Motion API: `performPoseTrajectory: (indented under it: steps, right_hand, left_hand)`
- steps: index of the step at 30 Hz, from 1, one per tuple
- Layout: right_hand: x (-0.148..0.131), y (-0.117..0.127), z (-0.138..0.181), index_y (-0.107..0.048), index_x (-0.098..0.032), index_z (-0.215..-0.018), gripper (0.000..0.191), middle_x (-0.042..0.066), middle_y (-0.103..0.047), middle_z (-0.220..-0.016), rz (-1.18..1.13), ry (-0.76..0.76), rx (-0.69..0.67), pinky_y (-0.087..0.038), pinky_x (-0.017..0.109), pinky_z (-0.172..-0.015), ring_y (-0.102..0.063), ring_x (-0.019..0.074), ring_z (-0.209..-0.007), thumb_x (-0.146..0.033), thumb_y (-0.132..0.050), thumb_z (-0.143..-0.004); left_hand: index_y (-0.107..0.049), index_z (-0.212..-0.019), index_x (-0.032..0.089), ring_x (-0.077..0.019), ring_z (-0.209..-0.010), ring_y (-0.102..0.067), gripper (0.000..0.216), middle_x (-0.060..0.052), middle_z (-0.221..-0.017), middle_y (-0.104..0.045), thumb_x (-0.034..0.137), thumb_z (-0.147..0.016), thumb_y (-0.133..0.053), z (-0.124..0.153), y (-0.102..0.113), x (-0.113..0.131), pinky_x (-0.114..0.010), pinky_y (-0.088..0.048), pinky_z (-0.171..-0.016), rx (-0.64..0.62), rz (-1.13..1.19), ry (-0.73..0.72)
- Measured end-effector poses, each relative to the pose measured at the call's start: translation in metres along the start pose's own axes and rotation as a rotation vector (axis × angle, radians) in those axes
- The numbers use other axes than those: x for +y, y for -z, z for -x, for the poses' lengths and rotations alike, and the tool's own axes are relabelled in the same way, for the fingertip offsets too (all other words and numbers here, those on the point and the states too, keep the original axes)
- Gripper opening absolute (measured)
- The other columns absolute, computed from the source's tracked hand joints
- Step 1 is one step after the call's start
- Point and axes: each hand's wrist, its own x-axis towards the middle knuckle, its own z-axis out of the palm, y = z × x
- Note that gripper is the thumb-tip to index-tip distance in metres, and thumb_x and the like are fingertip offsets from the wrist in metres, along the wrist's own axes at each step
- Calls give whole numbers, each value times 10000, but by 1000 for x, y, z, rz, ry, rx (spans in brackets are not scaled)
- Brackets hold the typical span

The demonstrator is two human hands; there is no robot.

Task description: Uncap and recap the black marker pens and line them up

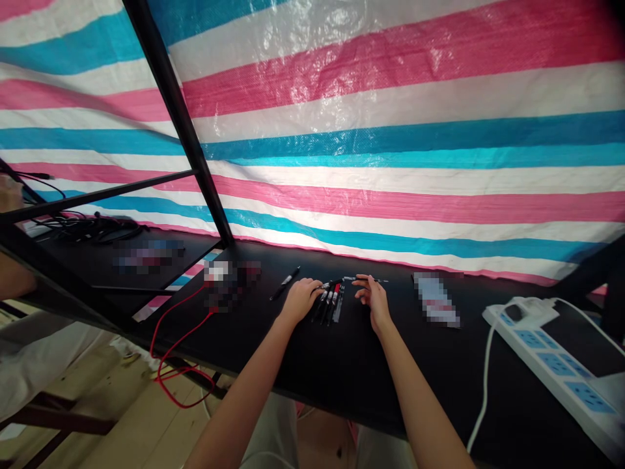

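Several dark pens with white markings lie side by side on the black table between my hands, one showing a red part. My left hand rests at their left side, its fingers bent and closed on a pen near their upper ends. Right of the row, my right hand is held with its fingers curled and apart. Another thin pen lies crosswise behind those fingers, passing beyond them on the right; whether they touch it is unclear. A separate black pen lies slanted left of my left hand.
A white power strip with a cord stands at the right. A blurred pale item lies nearer my right hand. Left are blurred items, a red cable and a black metal frame. Striped sheeting hangs behind; another person's arm shows.
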Motion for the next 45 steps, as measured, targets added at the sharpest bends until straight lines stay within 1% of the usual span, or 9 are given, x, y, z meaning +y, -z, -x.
performPoseTrajectory:
  steps: [3,8,19,28,31,34,37,39,45]
  right_hand:
    - [0,0,0,-610,-164,-852,413,62,-653,-774,-2,-8,-34,-248,193,-349,-518,89,-455,-540,-515,-710]
    - [0,2,-1,-608,-165,-839,394,51,-642,-748,-18,3,7,-243,186,-347,-511,79,-446,-529,-518,-718]
    - [-4,3,-1,-595,-163,-799,394,46,-639,-707,31,8,-10,-232,187,-343,-503,79,-425,-539,-520,-710]
    - [-1,0,0,-579,-174,-807,388,27,-617,-696,-87,-36,-58,-246,178,-346,-509,84,-443,-542,-540,-692]
    - [0,-1,1,-590,-170,-808,405,37,-622,-710,-5,-20,-67,-248,180,-347,-510,89,-450,-555,-515,-707]
    - [-1,-8,5,-628,-158,-858,448,50,-625,-741,161,51,-140,-234,190,-341,-482,81,-434,-563,-494,-720]
    - [-2,-15,11,-595,-177,-1060,504,15,-594,-704,213,112,-213,-241,198,-346,-421,66,-397,-549,-489,-736]
    - [-3,-17,13,-566,-189,-1121,514,-7,-559,-667,194,127,-201,-256,201,-359,-394,60,-389,-539,-474,-756]
    - [-7,-11,10,-639,-176,-921,457,-4,-512,-645,170,156,-100,-258,207,-376,-386,59,-409,-549,-407,-795]
  left_hand:
    - [-579,-916,207,-153,-805,-521,223,-20,-834,-585,337,-875,-402,0,1,1,-266,-367,-725,1,-10,-3]
    - [-577,-911,205,-151,-805,-519,220,-21,-835,-581,336,-874,-404,1,2,3,-264,-366,-725,13,-8,5]
    - [-570,-898,208,-149,-811,-536,193,-6,-845,-605,323,-869,-418,1,3,4,-271,-362,-724,1,54,6]
    - [-560,-899,200,-142,-835,-555,169,-7,-886,-620,272,-870,-409,0,6,5,-260,-371,-738,14,100,12]
    - [-564,-900,199,-150,-842,-558,166,-15,-884,-622,271,-866,-418,0,6,7,-267,-379,-754,3,87,11]
    - [-564,-910,196,-152,-845,-563,167,-22,-886,-624,261,-866,-417,1,6,9,-269,-388,-778,-22,102,0]
    - [-542,-970,190,-152,-849,-562,187,-36,-924,-620,255,-873,-396,1,7,7,-267,-401,-783,51,142,61]
    - [-512,-1013,185,-147,-825,-562,209,-43,-914,-615,238,-883,-358,1,6,4,-263,-412,-759,127,178,147]
    - [-409,-1107,164,-144,-752,-564,255,-62,-876,-593,242,-891,-299,4,4,-3,-260,-420,-681,223,254,348]
